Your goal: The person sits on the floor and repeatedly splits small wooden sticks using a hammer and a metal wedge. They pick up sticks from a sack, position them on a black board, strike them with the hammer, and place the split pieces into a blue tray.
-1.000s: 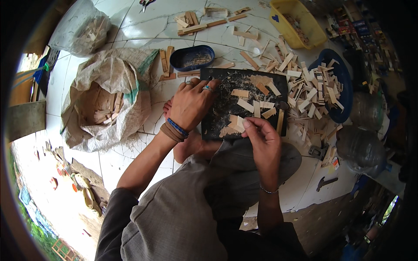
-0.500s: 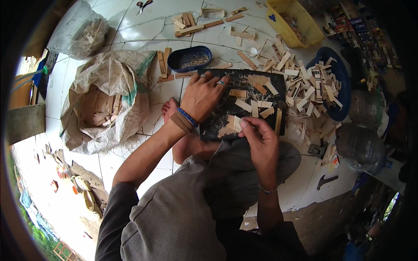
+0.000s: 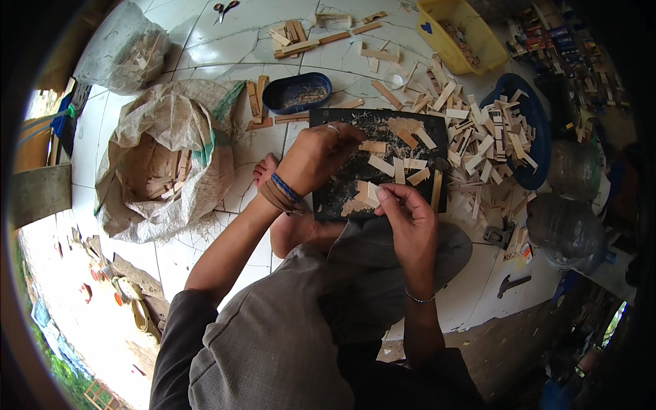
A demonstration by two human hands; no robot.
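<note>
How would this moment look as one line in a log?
left hand: flat on black board | right hand: pinching small wood piece | sack: left

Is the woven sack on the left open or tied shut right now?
Open. The woven sack has its mouth spread wide and rolled back, and pale wood pieces show inside. It sits on the tiled floor.

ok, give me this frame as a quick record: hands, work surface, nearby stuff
left hand: flat on black board, fingers spread
right hand: pinches a small wood piece at the board's near edge
on board: cut wood pieces, shavings
left of board: open sack with wood strips inside
behind board: blue tray with shavings
right of board: blue basin, heap of wood pieces
far: yellow bin, scissors
floor: white tiles
</note>
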